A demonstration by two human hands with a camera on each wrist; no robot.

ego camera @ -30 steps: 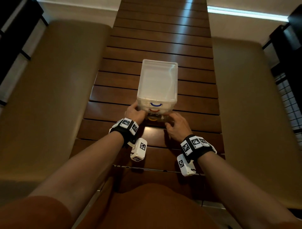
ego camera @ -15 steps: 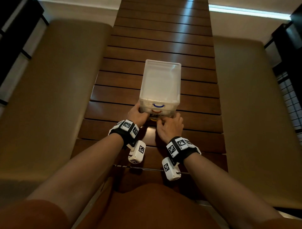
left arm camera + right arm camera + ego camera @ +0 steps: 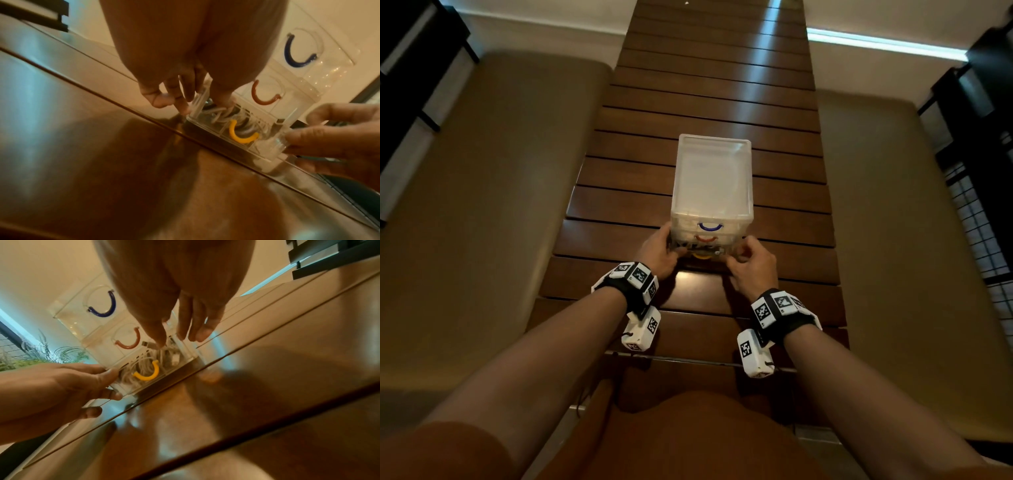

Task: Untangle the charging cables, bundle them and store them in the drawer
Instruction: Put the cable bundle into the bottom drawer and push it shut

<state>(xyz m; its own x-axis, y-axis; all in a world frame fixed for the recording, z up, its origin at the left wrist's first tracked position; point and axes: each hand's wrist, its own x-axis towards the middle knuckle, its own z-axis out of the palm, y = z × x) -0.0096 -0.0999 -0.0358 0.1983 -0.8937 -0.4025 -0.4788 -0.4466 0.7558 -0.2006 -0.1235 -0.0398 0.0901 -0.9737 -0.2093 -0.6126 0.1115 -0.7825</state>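
A clear plastic drawer unit (image 3: 712,181) stands on the slatted wooden table (image 3: 688,102). It has three drawers, with blue (image 3: 296,53), red (image 3: 264,94) and yellow (image 3: 241,134) handles. The bottom drawer (image 3: 164,369) sticks out slightly, with coiled white cables (image 3: 144,363) inside. My left hand (image 3: 671,248) pinches the drawer's left wall, thumb inside on the cables (image 3: 220,115). My right hand (image 3: 739,251) pinches the right wall, thumb by a USB plug (image 3: 149,344).
Tan cushioned benches (image 3: 482,205) run along both sides of the table. A plant (image 3: 41,353) and a dark window grille (image 3: 983,219) stand off to the right. The table's near edge has a metal strip (image 3: 688,359) just behind my wrists.
My right hand slid in toward the middle of the drawer front, then back out to its right corner. The left hand stayed at the left corner.
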